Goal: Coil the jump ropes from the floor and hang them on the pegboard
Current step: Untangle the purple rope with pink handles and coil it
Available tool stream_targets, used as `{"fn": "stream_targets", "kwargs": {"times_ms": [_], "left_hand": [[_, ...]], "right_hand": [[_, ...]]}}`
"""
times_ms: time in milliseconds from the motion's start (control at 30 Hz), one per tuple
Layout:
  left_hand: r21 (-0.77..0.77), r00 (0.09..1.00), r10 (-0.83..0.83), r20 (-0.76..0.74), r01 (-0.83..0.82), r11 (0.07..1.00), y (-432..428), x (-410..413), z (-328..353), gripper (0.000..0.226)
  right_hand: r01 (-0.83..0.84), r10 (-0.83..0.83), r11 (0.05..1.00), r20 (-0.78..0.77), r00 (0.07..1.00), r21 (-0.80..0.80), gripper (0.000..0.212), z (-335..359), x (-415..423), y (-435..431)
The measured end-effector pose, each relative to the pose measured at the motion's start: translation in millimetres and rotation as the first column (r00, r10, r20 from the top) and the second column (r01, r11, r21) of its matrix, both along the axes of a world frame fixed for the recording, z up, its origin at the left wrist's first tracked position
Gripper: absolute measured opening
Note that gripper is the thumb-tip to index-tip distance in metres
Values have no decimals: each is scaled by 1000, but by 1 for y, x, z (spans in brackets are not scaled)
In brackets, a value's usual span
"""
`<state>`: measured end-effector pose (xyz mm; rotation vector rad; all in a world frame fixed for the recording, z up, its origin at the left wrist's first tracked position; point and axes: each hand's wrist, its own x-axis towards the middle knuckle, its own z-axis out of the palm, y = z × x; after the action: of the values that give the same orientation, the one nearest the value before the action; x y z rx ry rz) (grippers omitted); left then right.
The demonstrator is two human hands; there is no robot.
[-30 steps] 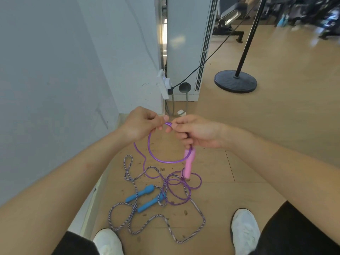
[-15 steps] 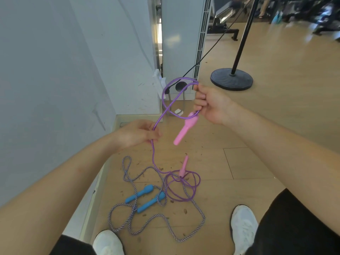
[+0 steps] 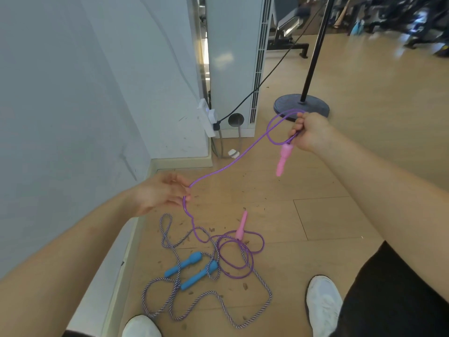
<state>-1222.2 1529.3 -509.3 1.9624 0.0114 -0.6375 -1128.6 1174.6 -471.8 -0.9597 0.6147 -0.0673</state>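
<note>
While the right grip [image 3: 308, 132] is clenched on a single loop of the purple rope [image 3: 226, 166], its pink handle [image 3: 283, 158] dangling below, the left grip [image 3: 160, 193] pinches the strand lower down. The rest lies on the floor [image 3: 328, 215], crossing the striped rope [image 3: 209, 297] beside its blue handles [image 3: 184, 263]. Risk noted: drawing up more length could snag and drag the striped rope, or the light pinch could slip and leave uneven loops.

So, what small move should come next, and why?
Probably bring the left hand up to the right hand and lay its stretch of purple rope there as a second loop. The right hand grips only one loop above the hanging pink handle; much of the rope lies on the floor.
</note>
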Motion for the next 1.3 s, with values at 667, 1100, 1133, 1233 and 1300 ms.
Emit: {"fn": "stream_targets", "kwargs": {"times_ms": [667, 1100, 1133, 1233, 1300], "left_hand": [[361, 882, -194, 429, 29, 932, -51, 2, 34, 24], [238, 911, -81, 405, -19, 971, -44, 7, 29, 35], [214, 913, -72, 401, -17, 977, -44, 6, 29, 32], [67, 924, 15, 383, -44, 997, -44, 4, 29, 22], [-68, 939, 84, 335, -65, 996, -43, 3, 31, 24]], "right_hand": [[-701, 751, 616, -1, 661, -359, 13, -11, -51, 81], [-800, 926, 198, -160, 342, -566, 19, -10, -91, 100], [-787, 927, 179, -168, 336, -590, 19, -12, -92, 100], [-723, 909, 210, -140, 392, -658, 18, -14, -91, 100], [-673, 881, 301, -73, 468, -675, 18, -13, -89, 100]]}}
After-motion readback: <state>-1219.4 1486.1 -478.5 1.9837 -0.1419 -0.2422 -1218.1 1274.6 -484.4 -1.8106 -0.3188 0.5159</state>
